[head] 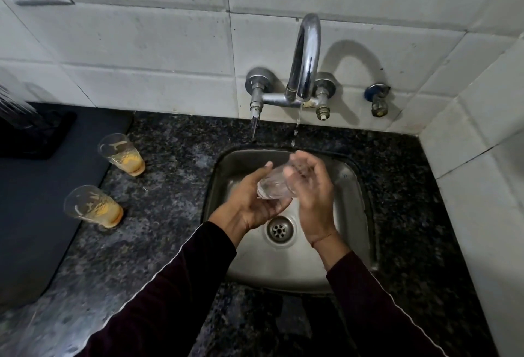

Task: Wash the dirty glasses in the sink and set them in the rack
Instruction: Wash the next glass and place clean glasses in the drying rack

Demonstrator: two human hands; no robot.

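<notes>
I have a clear glass (276, 185) held over the sink (351, 186), lying on its side between both hands, just below the thin stream of water (296, 126) falling from the tap (306, 55). My left hand (255, 203) cradles it from underneath, fingers curled up round its base end. My right hand (312, 189) wraps the mouth end, thumb across the glass and fingers (304, 158) bent over the rim; whether any reach inside I cannot tell. The drain (279, 229) sits right under my hands.

Two dirty glasses stand upright on the dark surface (170, 158) left of the sink, well apart from it: the far glass (122, 153) and the near glass (92, 206), both streaked with orange residue. They sit just beside the mat (34, 200). The rack (17, 107) is at the far left, blurred.
</notes>
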